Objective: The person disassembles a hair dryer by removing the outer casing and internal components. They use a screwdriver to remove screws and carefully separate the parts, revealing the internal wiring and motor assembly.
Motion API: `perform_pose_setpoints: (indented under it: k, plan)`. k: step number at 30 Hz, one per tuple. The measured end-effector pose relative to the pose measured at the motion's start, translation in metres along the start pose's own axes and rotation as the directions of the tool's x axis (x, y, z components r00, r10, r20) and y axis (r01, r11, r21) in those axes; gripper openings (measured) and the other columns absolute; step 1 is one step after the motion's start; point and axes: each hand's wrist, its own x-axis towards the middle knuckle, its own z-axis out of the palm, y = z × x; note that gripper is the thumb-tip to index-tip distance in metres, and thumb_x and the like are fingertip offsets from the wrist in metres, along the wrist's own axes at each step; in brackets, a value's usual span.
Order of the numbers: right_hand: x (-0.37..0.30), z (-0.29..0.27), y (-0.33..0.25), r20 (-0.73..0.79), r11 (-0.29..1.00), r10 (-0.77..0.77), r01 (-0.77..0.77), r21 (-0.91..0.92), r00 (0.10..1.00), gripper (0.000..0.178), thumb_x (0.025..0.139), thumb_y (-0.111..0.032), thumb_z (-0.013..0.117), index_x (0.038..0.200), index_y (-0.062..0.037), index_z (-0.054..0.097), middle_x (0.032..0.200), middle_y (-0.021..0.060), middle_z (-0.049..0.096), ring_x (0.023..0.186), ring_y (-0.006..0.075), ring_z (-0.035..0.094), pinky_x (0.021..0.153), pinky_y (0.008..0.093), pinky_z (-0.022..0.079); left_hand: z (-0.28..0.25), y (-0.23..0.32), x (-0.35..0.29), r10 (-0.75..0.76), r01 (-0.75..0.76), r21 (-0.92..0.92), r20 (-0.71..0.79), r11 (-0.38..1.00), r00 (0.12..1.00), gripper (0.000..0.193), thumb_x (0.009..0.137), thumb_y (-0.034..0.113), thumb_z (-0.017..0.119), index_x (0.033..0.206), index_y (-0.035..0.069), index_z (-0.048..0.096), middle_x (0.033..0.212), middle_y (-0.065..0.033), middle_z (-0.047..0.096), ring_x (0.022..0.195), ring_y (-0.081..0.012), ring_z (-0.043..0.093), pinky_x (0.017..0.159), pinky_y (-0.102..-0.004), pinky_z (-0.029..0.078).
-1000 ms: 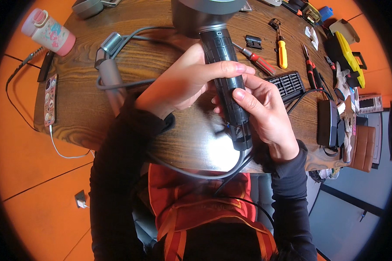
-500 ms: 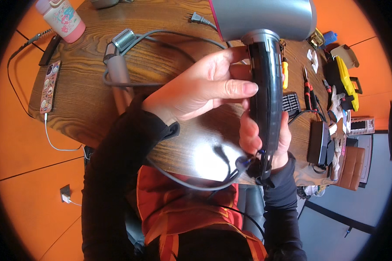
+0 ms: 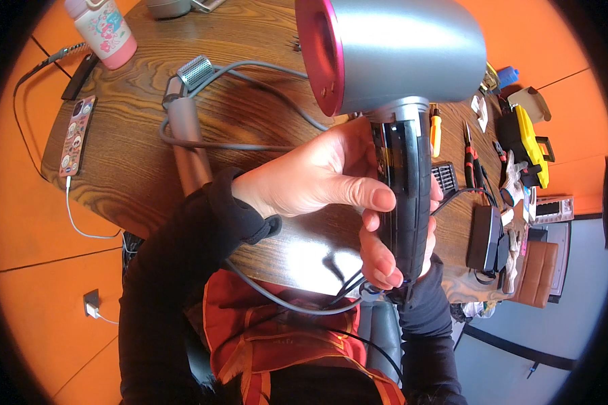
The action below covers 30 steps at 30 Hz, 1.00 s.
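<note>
A hair dryer with a silver-grey barrel and a pink end ring is held up over the near part of the table. Its handle's outer cover is off, so the black inner part shows. My left hand grips the upper handle from the left, thumb lying across the front. Lower down, my right hand wraps the handle from behind, its fingers coming round the left side. A grey cord runs from the handle's bottom toward the left. The left hand's fingertips are partly hidden behind the handle.
On the wooden table lie a grey-brown handle tube with a perforated metal cylinder, a phone and a pink-white bottle. To the right are a bit set, pliers, a screwdriver and a yellow-black toolbox.
Both hands and the hair dryer have come down and nearer to me. The barrel has turned, so more of the pink-ringed end shows. My grip stays on the handle.
</note>
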Motion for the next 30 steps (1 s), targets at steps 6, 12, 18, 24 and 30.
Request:
perform_pose_setpoints:
  k: [6,12,18,24,30]
  plan:
    - [0.002,0.001,-0.021,-0.264,0.781,-0.308,0.084,-0.618,0.914,0.067,0.079,-0.045,0.060,0.119,0.0064,0.044,0.098,0.0191,0.060,0.080,0.0234,0.064,0.070,0.0303,0.054,-0.005,-0.002,0.001,0.097,-0.056,0.180,-0.230,0.982,0.968,0.054,0.078,0.021,0.067,0.117,0.004,0.036,0.103,-0.0130,0.056,0.095,-0.0197,0.056,0.079,-0.0284,0.048]
    - [0.005,0.004,-0.018,-0.219,0.413,-0.370,-0.051,-0.909,0.903,0.042,0.078,-0.014,0.066,0.113,0.0034,0.049,0.098,0.0108,0.062,0.086,0.0162,0.061,0.079,0.0282,0.048,-0.009,-0.008,0.007,0.216,-0.088,0.344,-0.355,0.935,0.909,0.044,0.080,0.009,0.064,0.115,0.000,0.039,0.102,-0.0076,0.055,0.093,-0.0142,0.055,0.084,-0.0290,0.045]
    - [0.007,0.005,-0.014,-0.278,0.485,-0.394,-0.059,-0.873,0.876,0.038,0.085,-0.020,0.057,0.110,0.0060,0.047,0.090,0.0135,0.062,0.079,0.0176,0.061,0.076,0.0284,0.048,-0.012,-0.013,0.007,0.208,-0.084,0.357,-0.323,0.930,0.923,0.049,0.082,0.009,0.061,0.122,0.000,0.035,0.113,-0.0112,0.053,0.101,-0.0171,0.054,0.088,-0.0309,0.043]
    - [0.006,-0.002,-0.015,-0.213,0.619,-0.379,0.076,-0.782,0.900,0.035,0.087,-0.015,0.054,0.115,0.0027,0.045,0.091,0.0121,0.062,0.081,0.0156,0.061,0.077,0.0272,0.048,-0.010,-0.009,0.004,0.114,-0.035,0.332,-0.223,0.943,0.968,0.062,0.082,0.011,0.061,0.131,0.004,0.025,0.120,-0.0153,0.050,0.102,-0.0197,0.055,0.085,-0.0302,0.045]
    - [0.009,-0.008,-0.009,-0.158,0.628,-0.372,0.123,-0.768,0.915,0.032,0.088,-0.019,0.053,0.111,0.0027,0.047,0.092,0.0124,0.060,0.081,0.0166,0.059,0.078,0.0288,0.047,-0.004,-0.011,0.004,0.137,-0.045,0.319,-0.273,0.947,0.952,0.059,0.082,0.007,0.060,0.130,0.004,0.026,0.114,-0.0155,0.054,0.091,-0.0171,0.059,0.063,-0.0222,0.051]
